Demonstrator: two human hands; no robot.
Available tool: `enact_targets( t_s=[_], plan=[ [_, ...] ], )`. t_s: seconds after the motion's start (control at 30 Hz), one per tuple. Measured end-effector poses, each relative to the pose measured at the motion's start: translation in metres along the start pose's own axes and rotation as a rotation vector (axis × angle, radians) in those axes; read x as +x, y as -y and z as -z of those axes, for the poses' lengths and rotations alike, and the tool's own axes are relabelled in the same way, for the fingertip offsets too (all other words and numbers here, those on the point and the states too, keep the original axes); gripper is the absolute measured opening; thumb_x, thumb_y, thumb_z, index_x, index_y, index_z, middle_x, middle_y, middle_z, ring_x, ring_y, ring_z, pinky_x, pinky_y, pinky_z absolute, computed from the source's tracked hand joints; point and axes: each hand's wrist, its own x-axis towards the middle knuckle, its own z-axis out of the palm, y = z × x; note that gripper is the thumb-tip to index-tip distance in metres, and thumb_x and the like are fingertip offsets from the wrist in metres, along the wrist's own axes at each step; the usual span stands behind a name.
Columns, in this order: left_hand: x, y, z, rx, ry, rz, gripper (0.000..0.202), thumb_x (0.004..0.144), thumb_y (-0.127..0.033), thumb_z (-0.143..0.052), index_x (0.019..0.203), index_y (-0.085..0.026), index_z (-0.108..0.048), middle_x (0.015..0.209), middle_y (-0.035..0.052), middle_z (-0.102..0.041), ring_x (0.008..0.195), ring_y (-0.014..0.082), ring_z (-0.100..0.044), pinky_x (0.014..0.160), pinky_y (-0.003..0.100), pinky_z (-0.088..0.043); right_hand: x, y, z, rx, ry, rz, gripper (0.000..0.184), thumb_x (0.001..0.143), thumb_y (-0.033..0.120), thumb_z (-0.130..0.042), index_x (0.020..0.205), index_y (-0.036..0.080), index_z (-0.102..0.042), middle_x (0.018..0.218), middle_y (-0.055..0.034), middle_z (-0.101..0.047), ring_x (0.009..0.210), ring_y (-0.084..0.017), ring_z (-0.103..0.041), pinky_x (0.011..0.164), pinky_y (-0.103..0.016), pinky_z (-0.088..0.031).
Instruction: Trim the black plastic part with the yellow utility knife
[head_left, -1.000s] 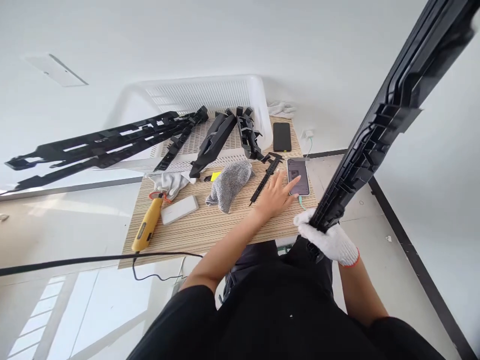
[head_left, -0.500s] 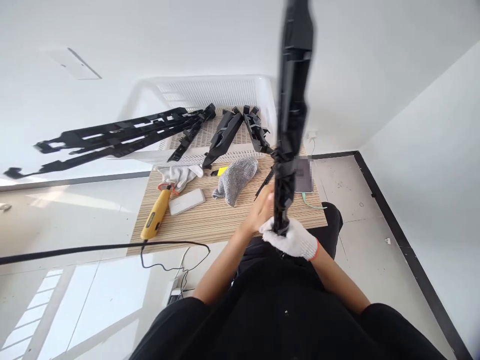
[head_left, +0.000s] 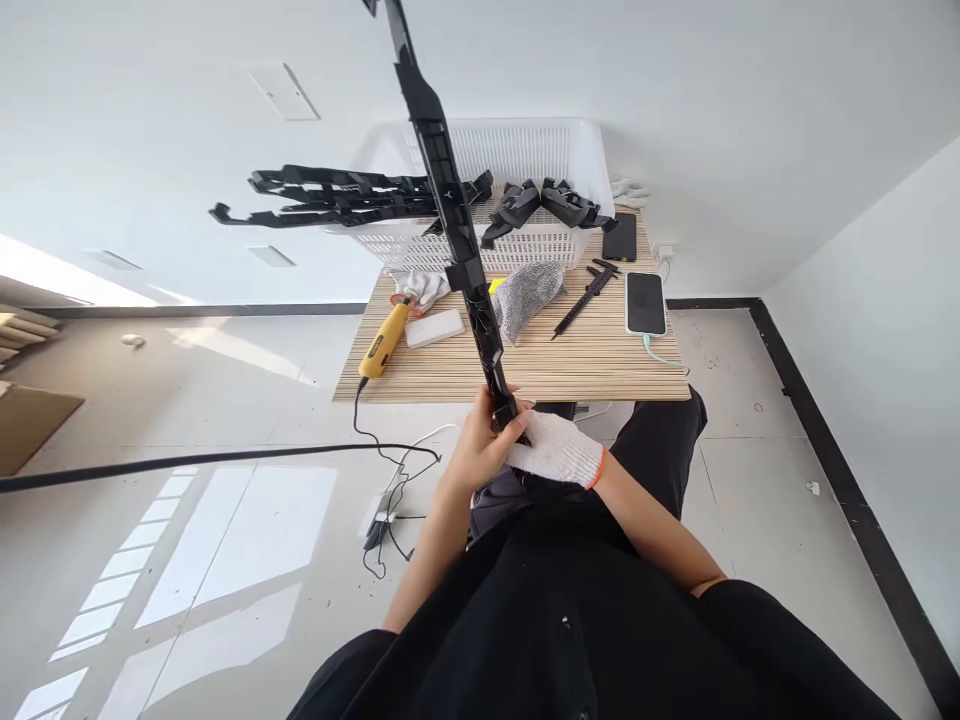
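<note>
Grasping the near end of a long black plastic strip (head_left: 456, 225), the bare left hand (head_left: 480, 447) and white-gloved right hand (head_left: 557, 447) angle it over the wood-striped table (head_left: 600, 372); should either grip slacken, its unsupported far end could swing into the white plastic basket (head_left: 598, 165).

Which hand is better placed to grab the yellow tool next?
Probably the left hand: it's nearer the yellow tool. The gloved right hand is farther over. Both hands are at the lower end of the black strip, so the right would need to hold it.
</note>
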Motion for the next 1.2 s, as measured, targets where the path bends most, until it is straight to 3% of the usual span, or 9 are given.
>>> enact_targets(
  t_s=[0.13,0.23,0.33,0.47,0.67,0.8,0.9,1.1,1.2],
  plan=[
    [0.001,0.0,0.026,-0.002,-0.261,-0.027,0.033,0.086,-0.035,-0.071,0.108,-0.023,-0.049,0.08,-0.0047,-0.059,0.068,0.0109,-0.063,0.069,0.027,-0.058,-0.012,-0.003,0.026,0.169,-0.101,-0.012,0.039,0.093,0.052,-0.063,0.12,0.025,-0.069,0.114,-0.0045,-0.073,0.098,-0.02,-0.069,0.089,-0.033,-0.051],
    [0.008,0.003,0.039,-0.098,-0.344,0.013,0.035,0.084,-0.036,-0.071,0.105,-0.024,-0.046,0.074,-0.0091,-0.051,0.047,0.0053,-0.049,0.043,0.019,-0.047,0.013,-0.018,0.059,0.002,-0.435,-0.147,0.04,0.095,0.053,-0.058,0.121,0.024,-0.068,0.119,-0.0075,-0.071,0.102,-0.021,-0.068,0.094,-0.037,-0.049],
    [0.016,0.013,0.033,-0.272,-0.223,0.021,0.034,0.085,-0.033,-0.069,0.109,-0.025,-0.046,0.071,-0.0107,-0.046,0.043,0.0038,-0.044,0.038,0.016,-0.042,0.059,-0.035,0.094,-0.271,-0.755,-0.384,0.051,0.094,0.049,-0.06,0.133,0.017,-0.061,0.128,-0.0167,-0.065,0.118,-0.031,-0.062,0.1,-0.046,-0.046],
    [0.024,0.03,0.009,-0.667,0.098,0.078,0.041,0.08,-0.031,-0.069,0.116,-0.024,-0.05,0.068,-0.009,-0.041,0.046,0.0051,-0.041,0.039,0.016,-0.039,0.105,-0.051,0.122,-0.415,-0.697,-0.727,0.063,0.086,0.037,-0.068,0.139,0.006,-0.052,0.129,-0.0262,-0.06,0.119,-0.039,-0.06,0.096,-0.049,-0.046],
    [0.031,0.042,-0.006,-0.882,0.349,0.272,0.049,0.074,-0.033,-0.074,0.12,-0.026,-0.06,0.068,-0.0053,-0.045,0.047,0.0062,-0.038,0.041,0.018,-0.035,0.089,-0.059,0.123,-0.357,-0.626,-0.785,0.043,0.084,0.029,-0.061,0.123,0.01,-0.06,0.115,-0.0241,-0.066,0.11,-0.039,-0.066,0.089,-0.05,-0.052],
    [0.037,0.041,-0.007,-0.988,0.403,0.296,0.047,0.078,-0.037,-0.073,0.123,-0.03,-0.062,0.061,-0.0056,-0.043,0.044,0.0065,-0.032,0.037,0.016,-0.029,0.075,-0.064,0.121,-0.326,-0.564,-0.851,0.031,0.082,0.033,-0.059,0.107,0.015,-0.066,0.101,-0.0207,-0.07,0.106,-0.041,-0.066,0.082,-0.053,-0.053],
    [0.044,0.037,-0.01,-1.003,0.395,0.296,0.051,0.075,-0.043,-0.078,0.121,-0.03,-0.062,0.057,-0.0065,-0.041,0.042,0.0064,-0.029,0.034,0.015,-0.027,0.068,-0.069,0.119,-0.337,-0.575,-0.783,0.028,0.088,0.036,-0.053,0.102,0.017,-0.069,0.1,-0.0186,-0.07,0.106,-0.04,-0.065,0.084,-0.053,-0.052],
    [0.05,0.036,-0.007,-0.815,0.32,0.218,0.06,0.081,-0.076,-0.062,0.113,-0.026,-0.056,0.056,-0.0085,-0.039,0.039,0.0052,-0.026,0.035,0.015,-0.029,0.045,-0.057,0.101,-0.289,-0.764,-0.629,0.068,0.089,0.049,-0.059,0.147,0.017,-0.046,0.138,-0.0243,-0.052,0.111,-0.039,-0.061,0.088,-0.056,-0.05],
    [0.048,0.035,-0.001,-0.687,0.249,0.13,0.068,0.077,-0.084,-0.057,0.107,-0.024,-0.053,0.055,-0.0098,-0.039,0.037,0.0045,-0.028,0.037,0.017,-0.033,0.056,-0.038,0.087,-0.396,-0.756,-0.386,0.054,0.094,0.042,-0.054,0.143,0.019,-0.052,0.141,-0.0208,-0.052,0.121,-0.038,-0.056,0.093,-0.056,-0.05]
  ],
)
